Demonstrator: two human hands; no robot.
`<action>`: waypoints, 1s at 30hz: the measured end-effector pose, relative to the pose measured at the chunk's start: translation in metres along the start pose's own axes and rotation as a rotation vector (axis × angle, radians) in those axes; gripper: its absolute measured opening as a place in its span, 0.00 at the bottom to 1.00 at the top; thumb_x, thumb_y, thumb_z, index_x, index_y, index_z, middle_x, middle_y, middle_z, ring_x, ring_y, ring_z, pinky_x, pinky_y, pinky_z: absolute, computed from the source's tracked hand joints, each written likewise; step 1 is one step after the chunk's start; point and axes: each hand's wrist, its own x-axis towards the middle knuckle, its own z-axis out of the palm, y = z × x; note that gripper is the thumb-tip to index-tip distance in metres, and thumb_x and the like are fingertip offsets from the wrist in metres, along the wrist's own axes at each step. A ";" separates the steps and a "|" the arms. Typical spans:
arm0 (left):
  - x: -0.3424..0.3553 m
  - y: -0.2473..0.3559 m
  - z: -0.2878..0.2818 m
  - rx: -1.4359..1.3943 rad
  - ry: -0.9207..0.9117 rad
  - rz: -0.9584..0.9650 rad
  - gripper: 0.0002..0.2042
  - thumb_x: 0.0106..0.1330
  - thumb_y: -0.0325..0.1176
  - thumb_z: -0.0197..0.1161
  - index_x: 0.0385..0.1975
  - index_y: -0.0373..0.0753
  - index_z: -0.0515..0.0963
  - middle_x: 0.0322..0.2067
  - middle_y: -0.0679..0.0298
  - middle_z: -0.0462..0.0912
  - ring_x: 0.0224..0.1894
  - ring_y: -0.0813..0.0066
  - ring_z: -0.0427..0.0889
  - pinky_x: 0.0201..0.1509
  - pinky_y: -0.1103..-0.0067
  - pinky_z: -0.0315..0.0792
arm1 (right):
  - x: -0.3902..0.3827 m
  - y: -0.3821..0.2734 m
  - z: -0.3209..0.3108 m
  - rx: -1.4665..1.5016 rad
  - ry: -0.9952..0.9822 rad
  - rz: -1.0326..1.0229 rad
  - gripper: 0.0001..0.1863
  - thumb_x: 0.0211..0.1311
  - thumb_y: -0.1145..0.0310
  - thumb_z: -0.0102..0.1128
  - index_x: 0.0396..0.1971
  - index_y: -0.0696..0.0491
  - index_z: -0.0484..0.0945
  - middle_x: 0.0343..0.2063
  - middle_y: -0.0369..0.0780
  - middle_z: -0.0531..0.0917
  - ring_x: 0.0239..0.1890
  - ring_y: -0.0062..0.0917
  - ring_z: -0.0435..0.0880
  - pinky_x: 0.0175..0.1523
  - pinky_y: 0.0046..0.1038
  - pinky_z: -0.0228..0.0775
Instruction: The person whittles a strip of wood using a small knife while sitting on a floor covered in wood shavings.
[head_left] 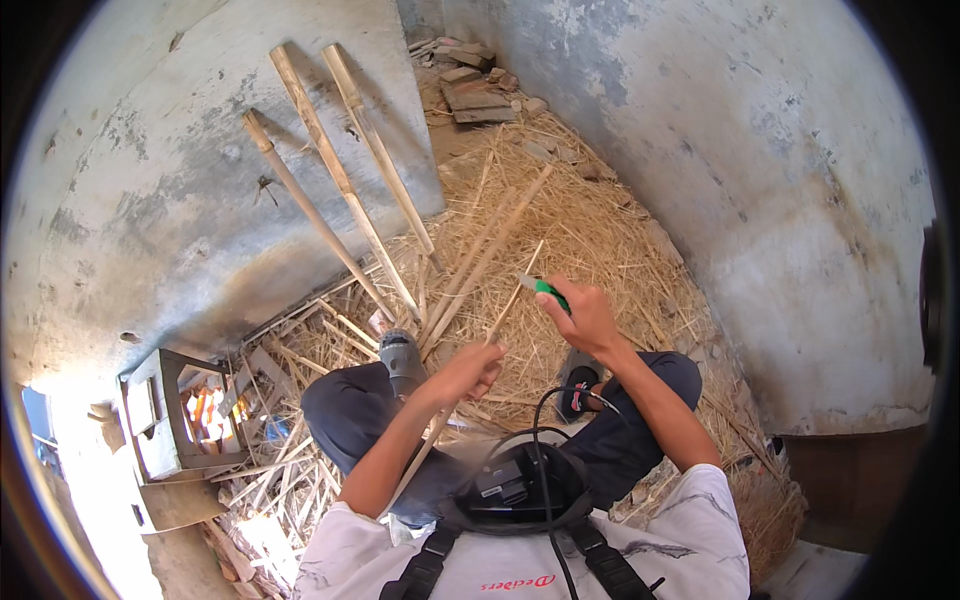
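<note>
My left hand is closed around a thin bamboo strip. The strip slants from beside my left thigh, under the forearm, to a tip beyond both hands. In my right hand is a green-handled knife, gripped with its blade pointing left. The blade lies close to the upper part of the strip; whether it touches cannot be made out. Longer split bamboo pieces lie on the shavings just ahead of my hands.
Three bamboo poles lean on the left wall. Straw-like shavings cover the floor between my legs and the right wall. A wooden frame box stands at the left among scraps. Bricks are piled at the far corner.
</note>
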 end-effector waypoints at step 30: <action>0.013 -0.024 0.001 0.035 0.093 0.170 0.17 0.84 0.41 0.45 0.28 0.42 0.63 0.20 0.72 0.63 0.18 0.83 0.59 0.22 0.79 0.55 | -0.009 -0.012 0.023 0.018 -0.132 -0.133 0.16 0.71 0.54 0.65 0.42 0.53 0.85 0.25 0.46 0.87 0.25 0.43 0.87 0.31 0.41 0.77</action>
